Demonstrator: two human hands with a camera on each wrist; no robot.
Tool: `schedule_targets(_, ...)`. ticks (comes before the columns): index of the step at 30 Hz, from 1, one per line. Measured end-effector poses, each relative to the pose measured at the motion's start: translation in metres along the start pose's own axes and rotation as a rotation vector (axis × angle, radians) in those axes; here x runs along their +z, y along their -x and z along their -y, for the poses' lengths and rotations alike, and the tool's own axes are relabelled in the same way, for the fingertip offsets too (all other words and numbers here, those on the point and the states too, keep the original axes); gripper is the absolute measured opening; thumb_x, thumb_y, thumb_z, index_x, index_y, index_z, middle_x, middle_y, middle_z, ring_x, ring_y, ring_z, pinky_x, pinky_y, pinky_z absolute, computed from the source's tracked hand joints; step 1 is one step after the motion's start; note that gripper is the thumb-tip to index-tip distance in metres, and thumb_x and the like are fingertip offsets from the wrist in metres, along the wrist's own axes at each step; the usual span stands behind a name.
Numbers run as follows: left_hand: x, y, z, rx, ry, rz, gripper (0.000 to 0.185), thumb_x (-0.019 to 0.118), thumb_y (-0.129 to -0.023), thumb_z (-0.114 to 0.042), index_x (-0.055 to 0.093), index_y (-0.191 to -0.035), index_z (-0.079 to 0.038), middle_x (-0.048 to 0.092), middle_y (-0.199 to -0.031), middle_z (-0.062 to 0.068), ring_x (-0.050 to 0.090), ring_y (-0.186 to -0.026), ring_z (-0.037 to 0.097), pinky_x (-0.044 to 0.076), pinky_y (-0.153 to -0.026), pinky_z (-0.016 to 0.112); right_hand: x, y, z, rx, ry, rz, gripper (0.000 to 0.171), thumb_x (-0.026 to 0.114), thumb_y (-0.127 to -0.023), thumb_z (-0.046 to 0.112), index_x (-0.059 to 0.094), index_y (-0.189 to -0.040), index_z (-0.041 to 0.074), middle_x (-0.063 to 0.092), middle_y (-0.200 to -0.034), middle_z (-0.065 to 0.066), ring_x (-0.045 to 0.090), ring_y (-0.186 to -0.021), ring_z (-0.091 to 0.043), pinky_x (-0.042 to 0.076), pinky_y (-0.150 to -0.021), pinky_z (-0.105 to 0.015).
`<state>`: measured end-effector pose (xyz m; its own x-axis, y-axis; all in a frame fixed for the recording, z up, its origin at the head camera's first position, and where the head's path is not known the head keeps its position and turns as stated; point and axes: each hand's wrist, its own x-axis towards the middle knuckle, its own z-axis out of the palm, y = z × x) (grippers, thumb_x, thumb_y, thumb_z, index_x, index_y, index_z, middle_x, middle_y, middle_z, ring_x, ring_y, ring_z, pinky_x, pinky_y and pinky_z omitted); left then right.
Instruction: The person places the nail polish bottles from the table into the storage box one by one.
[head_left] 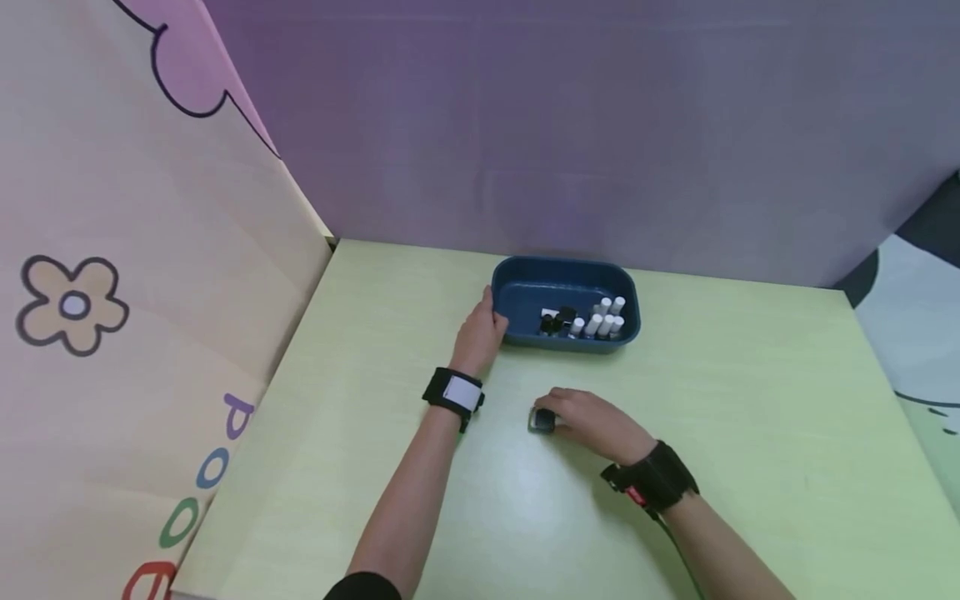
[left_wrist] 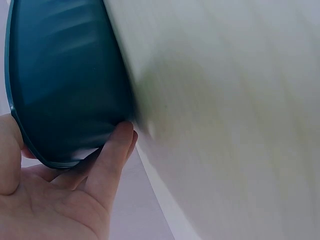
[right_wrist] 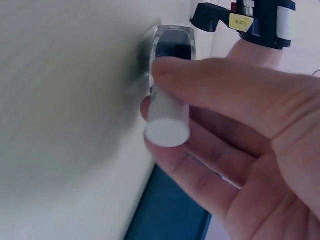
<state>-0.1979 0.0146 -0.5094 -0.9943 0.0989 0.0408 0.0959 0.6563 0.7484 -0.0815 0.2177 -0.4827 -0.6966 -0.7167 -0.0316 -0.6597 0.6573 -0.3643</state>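
At the near left corner of a dark blue plastic bin (head_left: 513, 338), my left hand (head_left: 478, 337) grips its end. In the left wrist view the thumb (left_wrist: 9, 155) lies by the rim and the fingers (left_wrist: 107, 167) press along the outside of the wall. Nearer on the table, my right hand (head_left: 600, 425) pinches a nail polish bottle (head_left: 542, 420) between thumb and fingers. The right wrist view shows its white cap (right_wrist: 169, 131) in the grasp and the clear glass with dark polish (right_wrist: 174, 44) beyond the thumb, lying close to the tabletop.
Inside the bin stand several white-capped bottles (head_left: 604, 325), with a few black-capped ones (head_left: 551, 323) beside them. The pale green table (head_left: 750, 433) meets a purple backdrop (head_left: 570, 133) behind the bin and a printed panel (head_left: 150, 350) on the left.
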Motion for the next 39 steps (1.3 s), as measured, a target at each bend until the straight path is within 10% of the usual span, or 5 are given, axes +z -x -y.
schedule_targets(39,0.017,-0.005,-0.008,0.001,-0.016,0.002,0.066,0.048,-0.098,-0.017,0.024,-0.157,-0.003,0.048,-0.081,0.005,0.037,-0.049,0.011,0.033,-0.045,0.025,-0.058,-0.026,-0.011,-0.058,0.246,-0.249,0.017,0.074,-0.083,-0.001,0.077,-0.098,0.006,0.072,-0.099,-0.004,0.069,-0.091,-0.017,0.056,-0.078,-0.027)
